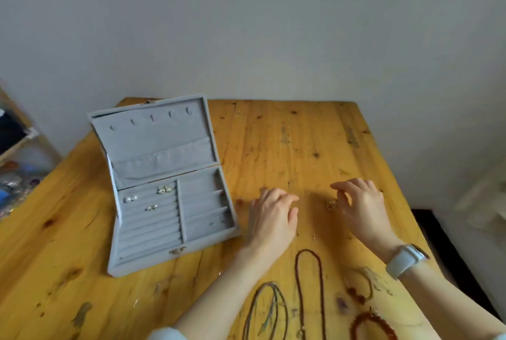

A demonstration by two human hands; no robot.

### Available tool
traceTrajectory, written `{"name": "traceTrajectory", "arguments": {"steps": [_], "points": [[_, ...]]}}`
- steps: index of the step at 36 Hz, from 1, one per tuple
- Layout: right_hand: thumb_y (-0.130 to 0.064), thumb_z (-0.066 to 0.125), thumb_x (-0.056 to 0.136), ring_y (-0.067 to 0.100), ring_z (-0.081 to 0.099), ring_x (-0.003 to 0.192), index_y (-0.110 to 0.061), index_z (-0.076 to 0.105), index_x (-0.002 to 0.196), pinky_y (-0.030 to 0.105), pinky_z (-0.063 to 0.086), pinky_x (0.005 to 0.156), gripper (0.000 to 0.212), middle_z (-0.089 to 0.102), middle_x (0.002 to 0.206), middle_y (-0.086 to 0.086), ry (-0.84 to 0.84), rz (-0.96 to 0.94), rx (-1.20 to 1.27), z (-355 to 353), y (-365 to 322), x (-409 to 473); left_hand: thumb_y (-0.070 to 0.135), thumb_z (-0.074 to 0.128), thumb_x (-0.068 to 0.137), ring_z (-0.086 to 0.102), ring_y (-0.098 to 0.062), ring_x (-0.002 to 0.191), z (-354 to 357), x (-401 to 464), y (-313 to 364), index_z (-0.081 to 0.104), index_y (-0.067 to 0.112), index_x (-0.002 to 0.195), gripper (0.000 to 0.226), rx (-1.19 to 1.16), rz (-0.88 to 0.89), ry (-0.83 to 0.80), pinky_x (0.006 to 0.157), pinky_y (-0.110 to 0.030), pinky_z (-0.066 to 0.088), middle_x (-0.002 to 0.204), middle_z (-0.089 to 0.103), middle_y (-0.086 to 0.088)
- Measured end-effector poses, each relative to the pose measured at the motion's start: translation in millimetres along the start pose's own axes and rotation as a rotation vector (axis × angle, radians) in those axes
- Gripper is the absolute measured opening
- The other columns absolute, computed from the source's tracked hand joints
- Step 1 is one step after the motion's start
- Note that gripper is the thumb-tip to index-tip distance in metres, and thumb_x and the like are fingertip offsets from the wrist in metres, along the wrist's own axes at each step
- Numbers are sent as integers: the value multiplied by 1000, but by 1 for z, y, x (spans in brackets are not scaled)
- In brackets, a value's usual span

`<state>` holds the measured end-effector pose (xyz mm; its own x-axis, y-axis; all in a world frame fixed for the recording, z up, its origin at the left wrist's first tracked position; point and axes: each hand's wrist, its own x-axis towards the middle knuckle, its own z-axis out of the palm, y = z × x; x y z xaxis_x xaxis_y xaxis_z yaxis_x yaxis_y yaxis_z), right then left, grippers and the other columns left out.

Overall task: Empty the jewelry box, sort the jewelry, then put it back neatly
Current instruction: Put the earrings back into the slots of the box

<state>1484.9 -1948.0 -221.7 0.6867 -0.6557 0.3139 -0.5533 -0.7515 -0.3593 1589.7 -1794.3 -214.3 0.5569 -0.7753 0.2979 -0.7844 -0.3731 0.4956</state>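
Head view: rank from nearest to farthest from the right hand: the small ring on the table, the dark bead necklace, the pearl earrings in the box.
1. Small ring: just left of the right hand fingertips.
2. Dark bead necklace: toward the camera, between the wrists.
3. Pearl earrings: far left, in the jewelry box ring rolls.

No legible text, label, brand, number or sign appears anywhere in the view. The grey jewelry box (164, 180) carries no readable marking on its lid or base. The face of the wristwatch (408, 259) is turned away, so no reading can be taken from it.
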Motion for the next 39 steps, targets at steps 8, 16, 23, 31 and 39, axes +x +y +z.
{"name": "traceTrajectory", "arguments": {"steps": [8, 16, 23, 31, 39], "points": [[-30, 43, 95, 20, 43, 101, -30, 61, 115, 32, 27, 77, 27, 58, 109, -3, -96, -60, -126, 0, 22, 4, 23, 46, 95, 44, -18, 116, 45, 29, 31, 51, 17, 130, 36, -47, -46, -182, 100, -30, 36, 121, 50, -2], [-23, 47, 93, 17, 43, 90, -26, 64, 99, 28, 23, 71, 19, 60, 96, -5, -50, -70, -30, 3, 27, 4, 22, 51, 93, 50, -22, 105, 61, 47, 41, 61, 17, 119, 28, -40, -99, -212, 95, -34, 39, 111, 52, -4], [-10, 55, 88, 15, 51, 84, -13, 64, 93, 24, 38, 72, 11, 65, 89, -1, -7, -8, 297, -14, 27, -5, 16, 55, 91, 57, -17, 92, 54, 42, 42, 69, 16, 99, 16, -180, -164, -85, 81, -28, 48, 101, 59, -1], [-8, 58, 87, 1, 53, 73, -15, 63, 93, 5, 38, 66, 11, 56, 78, -13, 5, -57, 517, -33, -23, -16, 16, 55, 91, 57, 2, 79, 0, 2, 16, 63, 21, 92, 10, -349, -228, 151, 66, -3, 41, 85, 64, 14], [-9, 61, 85, 3, 60, 71, -23, 60, 82, 18, 48, 68, 14, 64, 75, -11, -222, -113, 671, -32, -103, -50, 1, 52, 90, 60, 1, 64, -74, -64, -23, 58, 24, 85, 25, -559, -344, 258, 63, -12, 45, 71, 65, 7]]}}
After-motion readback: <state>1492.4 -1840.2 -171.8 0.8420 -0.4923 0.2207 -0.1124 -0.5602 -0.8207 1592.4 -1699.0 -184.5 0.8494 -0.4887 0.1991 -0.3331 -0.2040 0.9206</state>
